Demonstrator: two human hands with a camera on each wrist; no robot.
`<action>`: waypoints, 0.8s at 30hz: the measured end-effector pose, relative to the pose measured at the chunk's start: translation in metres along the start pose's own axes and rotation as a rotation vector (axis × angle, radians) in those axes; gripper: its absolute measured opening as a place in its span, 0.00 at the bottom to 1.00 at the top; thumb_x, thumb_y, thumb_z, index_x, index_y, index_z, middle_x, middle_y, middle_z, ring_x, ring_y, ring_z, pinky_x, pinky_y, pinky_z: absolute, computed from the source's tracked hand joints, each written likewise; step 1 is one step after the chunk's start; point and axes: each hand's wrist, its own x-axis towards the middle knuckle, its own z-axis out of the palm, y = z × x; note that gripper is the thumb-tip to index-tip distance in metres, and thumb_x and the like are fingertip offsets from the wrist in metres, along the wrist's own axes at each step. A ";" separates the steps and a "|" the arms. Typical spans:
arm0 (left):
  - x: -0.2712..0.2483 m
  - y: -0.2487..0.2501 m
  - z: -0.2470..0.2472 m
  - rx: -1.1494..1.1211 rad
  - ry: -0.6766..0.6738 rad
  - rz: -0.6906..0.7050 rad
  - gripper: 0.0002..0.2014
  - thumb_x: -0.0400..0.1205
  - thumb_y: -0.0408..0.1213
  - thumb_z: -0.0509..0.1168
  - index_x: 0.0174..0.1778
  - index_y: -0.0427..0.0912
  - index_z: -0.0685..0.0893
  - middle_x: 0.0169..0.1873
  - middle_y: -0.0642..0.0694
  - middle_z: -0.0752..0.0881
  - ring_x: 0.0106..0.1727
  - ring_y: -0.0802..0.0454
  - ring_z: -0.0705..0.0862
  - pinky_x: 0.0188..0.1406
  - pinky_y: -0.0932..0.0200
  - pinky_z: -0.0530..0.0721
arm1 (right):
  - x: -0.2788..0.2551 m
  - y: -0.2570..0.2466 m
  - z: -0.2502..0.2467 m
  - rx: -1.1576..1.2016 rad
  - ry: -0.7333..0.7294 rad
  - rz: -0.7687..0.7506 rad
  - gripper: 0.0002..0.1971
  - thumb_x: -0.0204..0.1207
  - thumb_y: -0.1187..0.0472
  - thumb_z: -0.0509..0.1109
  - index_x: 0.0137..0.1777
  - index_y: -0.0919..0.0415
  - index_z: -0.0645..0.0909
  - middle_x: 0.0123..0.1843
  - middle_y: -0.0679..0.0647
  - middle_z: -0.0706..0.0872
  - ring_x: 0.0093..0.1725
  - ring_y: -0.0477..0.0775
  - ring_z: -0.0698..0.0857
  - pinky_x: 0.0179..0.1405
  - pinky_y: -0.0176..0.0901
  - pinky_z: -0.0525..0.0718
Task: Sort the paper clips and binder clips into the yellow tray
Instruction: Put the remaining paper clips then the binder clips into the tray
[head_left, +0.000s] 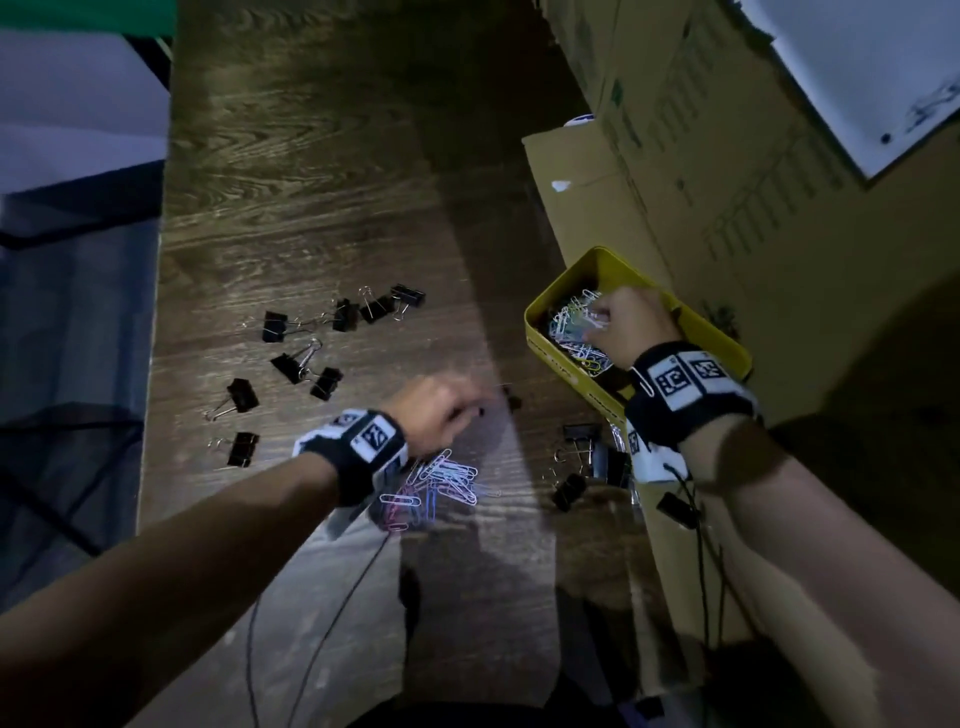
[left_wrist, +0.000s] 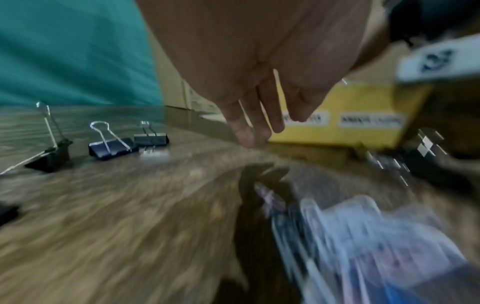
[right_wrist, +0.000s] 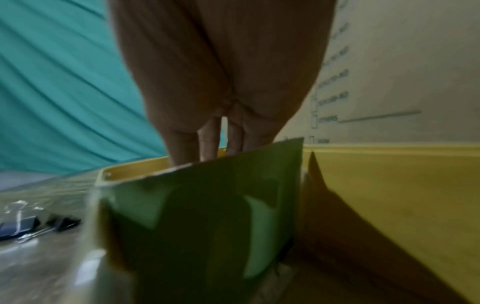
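The yellow tray (head_left: 563, 283) stands at the table's right side with a heap of paper clips (head_left: 569, 335) in it. My right hand (head_left: 605, 317) is over that heap, its fingers (right_wrist: 207, 135) pointing straight down into the tray (right_wrist: 389, 185); I see nothing held in them. More coloured paper clips (head_left: 444, 480) lie on the table under my left wrist. My left hand (head_left: 465, 410) hovers just above the wood, its fingers (left_wrist: 255, 131) hanging loose and empty. Several black binder clips (head_left: 291, 361) are scattered to the left, and others (head_left: 582, 457) lie beside the tray's near corner.
Cardboard boxes (head_left: 701, 182) wall off the table's right side behind the tray. A green card (right_wrist: 207, 216) stands in the tray in front of my right fingers. A small dark binder clip (head_left: 513, 402) lies just past my left fingertips. Cables hang from both wrists.
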 end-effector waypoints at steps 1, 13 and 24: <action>-0.013 -0.003 0.011 0.045 -0.117 0.038 0.20 0.82 0.38 0.60 0.72 0.49 0.74 0.73 0.45 0.74 0.70 0.48 0.74 0.71 0.44 0.72 | -0.002 -0.004 0.000 -0.006 -0.010 -0.020 0.23 0.75 0.61 0.74 0.70 0.62 0.77 0.66 0.63 0.83 0.63 0.62 0.82 0.61 0.50 0.80; -0.119 -0.025 0.048 0.288 -0.210 0.094 0.26 0.85 0.53 0.46 0.80 0.54 0.55 0.80 0.45 0.57 0.81 0.49 0.53 0.76 0.40 0.56 | -0.107 -0.046 0.069 0.130 0.030 -0.428 0.13 0.77 0.59 0.69 0.61 0.55 0.83 0.59 0.53 0.81 0.56 0.49 0.80 0.60 0.41 0.78; -0.082 -0.027 0.027 0.323 -0.460 -0.040 0.28 0.86 0.52 0.44 0.81 0.49 0.44 0.82 0.51 0.41 0.81 0.55 0.39 0.81 0.45 0.40 | -0.168 -0.063 0.187 -0.143 -0.168 -0.166 0.55 0.61 0.33 0.74 0.79 0.65 0.55 0.70 0.63 0.64 0.70 0.61 0.62 0.73 0.48 0.63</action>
